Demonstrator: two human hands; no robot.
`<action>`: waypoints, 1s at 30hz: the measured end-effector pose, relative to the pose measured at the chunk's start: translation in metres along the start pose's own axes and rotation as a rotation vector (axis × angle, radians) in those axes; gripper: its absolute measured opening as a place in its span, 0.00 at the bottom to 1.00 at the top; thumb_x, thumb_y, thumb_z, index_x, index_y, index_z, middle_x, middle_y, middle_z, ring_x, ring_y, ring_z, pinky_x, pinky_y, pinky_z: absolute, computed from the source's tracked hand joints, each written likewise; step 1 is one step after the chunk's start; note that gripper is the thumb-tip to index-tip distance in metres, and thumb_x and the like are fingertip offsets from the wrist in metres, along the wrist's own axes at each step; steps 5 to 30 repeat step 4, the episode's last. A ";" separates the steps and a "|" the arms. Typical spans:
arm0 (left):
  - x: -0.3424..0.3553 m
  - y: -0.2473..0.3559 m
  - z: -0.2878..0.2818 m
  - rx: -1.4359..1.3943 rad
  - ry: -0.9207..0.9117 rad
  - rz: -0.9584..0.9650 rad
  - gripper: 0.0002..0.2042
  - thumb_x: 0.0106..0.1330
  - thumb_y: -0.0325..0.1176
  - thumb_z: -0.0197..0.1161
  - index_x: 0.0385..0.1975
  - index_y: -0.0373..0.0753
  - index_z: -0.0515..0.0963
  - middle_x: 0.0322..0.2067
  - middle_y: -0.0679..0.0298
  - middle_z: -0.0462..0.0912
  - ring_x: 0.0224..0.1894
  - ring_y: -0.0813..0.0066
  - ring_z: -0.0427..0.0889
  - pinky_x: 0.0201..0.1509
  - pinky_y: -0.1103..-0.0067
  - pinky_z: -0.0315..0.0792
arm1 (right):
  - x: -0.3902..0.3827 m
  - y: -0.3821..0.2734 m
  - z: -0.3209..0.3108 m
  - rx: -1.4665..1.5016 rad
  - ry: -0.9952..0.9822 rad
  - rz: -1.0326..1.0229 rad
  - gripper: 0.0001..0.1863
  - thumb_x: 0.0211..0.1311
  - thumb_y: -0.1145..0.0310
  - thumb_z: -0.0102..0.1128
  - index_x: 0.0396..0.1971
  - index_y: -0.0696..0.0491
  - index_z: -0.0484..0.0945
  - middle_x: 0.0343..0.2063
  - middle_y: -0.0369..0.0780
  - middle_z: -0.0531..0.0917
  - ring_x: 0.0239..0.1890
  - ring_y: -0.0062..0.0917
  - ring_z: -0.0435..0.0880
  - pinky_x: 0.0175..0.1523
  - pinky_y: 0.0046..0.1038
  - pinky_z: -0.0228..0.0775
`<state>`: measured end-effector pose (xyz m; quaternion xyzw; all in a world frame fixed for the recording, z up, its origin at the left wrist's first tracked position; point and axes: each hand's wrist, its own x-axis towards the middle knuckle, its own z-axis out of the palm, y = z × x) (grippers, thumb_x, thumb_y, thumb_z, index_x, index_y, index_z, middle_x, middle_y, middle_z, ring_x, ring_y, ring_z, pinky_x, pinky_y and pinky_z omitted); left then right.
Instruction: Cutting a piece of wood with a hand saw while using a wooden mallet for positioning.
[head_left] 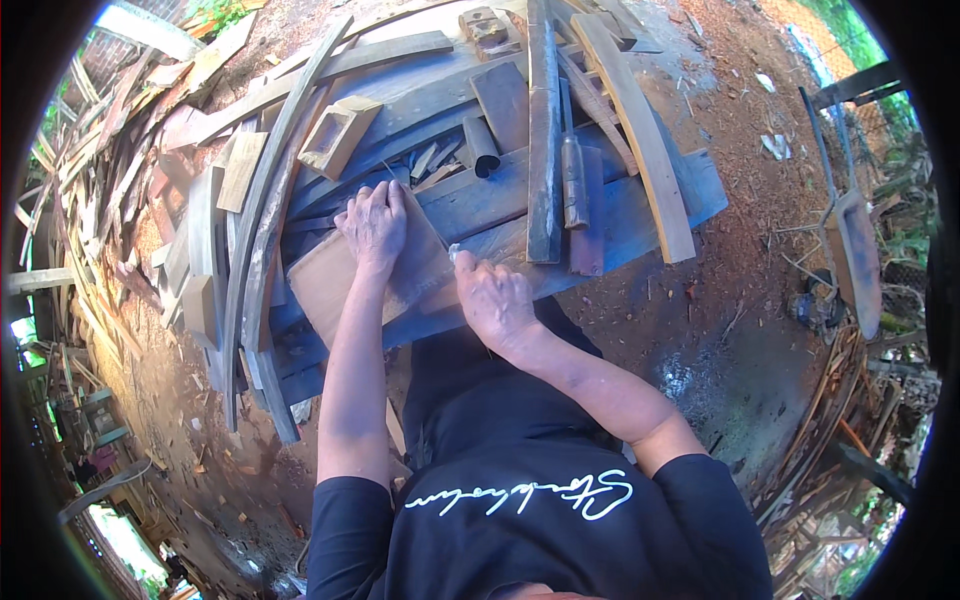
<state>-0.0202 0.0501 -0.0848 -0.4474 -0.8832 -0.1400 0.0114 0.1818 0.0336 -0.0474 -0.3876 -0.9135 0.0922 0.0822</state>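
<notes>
A flat, square-cut wooden board [322, 285] lies slanted on the near left part of a plank workbench [690, 190]. My left hand [374, 225] is on top of this board, its fingers bent together toward the far edge and gripping there. Just past those fingertips a thin, pointed strip sticks out; its kind is unclear. By the board's right edge, my right hand [494, 298] is closed, thumb side toward the board. A small pale bit [455, 251] shows at its fingers, while the rest of what it holds is hidden.
Long wooden strips [290, 150] border the bench's left side; a thick beam [543, 140] and curved plank [640, 130] lie right. Nearby are a wooden-handled tool [573, 185], dark tube [480, 148] and hollowed block [338, 137]. Scrap wood [115, 190] piles up left; a wheelbarrow [852, 255] stands right.
</notes>
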 end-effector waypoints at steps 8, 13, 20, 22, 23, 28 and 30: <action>0.000 -0.001 0.003 0.002 0.023 -0.002 0.17 0.71 0.47 0.49 0.39 0.45 0.83 0.41 0.58 0.83 0.46 0.58 0.79 0.51 0.60 0.65 | 0.000 -0.008 -0.004 -0.037 -0.068 0.015 0.05 0.60 0.71 0.56 0.31 0.52 0.69 0.21 0.39 0.83 0.27 0.29 0.87 0.29 0.26 0.80; 0.000 -0.001 0.003 0.002 0.023 -0.002 0.17 0.71 0.47 0.49 0.39 0.45 0.83 0.41 0.58 0.83 0.46 0.58 0.79 0.51 0.60 0.65 | 0.000 -0.008 -0.004 -0.037 -0.068 0.015 0.05 0.60 0.71 0.56 0.31 0.52 0.69 0.21 0.39 0.83 0.27 0.29 0.87 0.29 0.26 0.80; 0.000 -0.001 0.003 0.002 0.023 -0.002 0.17 0.71 0.47 0.49 0.39 0.45 0.83 0.41 0.58 0.83 0.46 0.58 0.79 0.51 0.60 0.65 | 0.000 -0.008 -0.004 -0.037 -0.068 0.015 0.05 0.60 0.71 0.56 0.31 0.52 0.69 0.21 0.39 0.83 0.27 0.29 0.87 0.29 0.26 0.80; 0.000 -0.001 0.003 0.002 0.023 -0.002 0.17 0.71 0.47 0.49 0.39 0.45 0.83 0.41 0.58 0.83 0.46 0.58 0.79 0.51 0.60 0.65 | 0.000 -0.008 -0.004 -0.037 -0.068 0.015 0.05 0.60 0.71 0.56 0.31 0.52 0.69 0.21 0.39 0.83 0.27 0.29 0.87 0.29 0.26 0.80; 0.000 -0.001 0.003 0.002 0.023 -0.002 0.17 0.71 0.47 0.49 0.39 0.45 0.83 0.41 0.58 0.83 0.46 0.58 0.79 0.51 0.60 0.65 | 0.000 -0.008 -0.004 -0.037 -0.068 0.015 0.05 0.60 0.71 0.56 0.31 0.52 0.69 0.21 0.39 0.83 0.27 0.29 0.87 0.29 0.26 0.80; 0.000 -0.001 0.003 0.002 0.023 -0.002 0.17 0.71 0.47 0.49 0.39 0.45 0.83 0.41 0.58 0.83 0.46 0.58 0.79 0.51 0.60 0.65 | 0.000 -0.008 -0.004 -0.037 -0.068 0.015 0.05 0.60 0.71 0.56 0.31 0.52 0.69 0.21 0.39 0.83 0.27 0.29 0.87 0.29 0.26 0.80; 0.000 -0.001 0.003 0.002 0.023 -0.002 0.17 0.71 0.47 0.49 0.39 0.45 0.83 0.41 0.58 0.83 0.46 0.58 0.79 0.51 0.60 0.65 | 0.000 -0.008 -0.004 -0.037 -0.068 0.015 0.05 0.60 0.71 0.56 0.31 0.52 0.69 0.21 0.39 0.83 0.27 0.29 0.87 0.29 0.26 0.80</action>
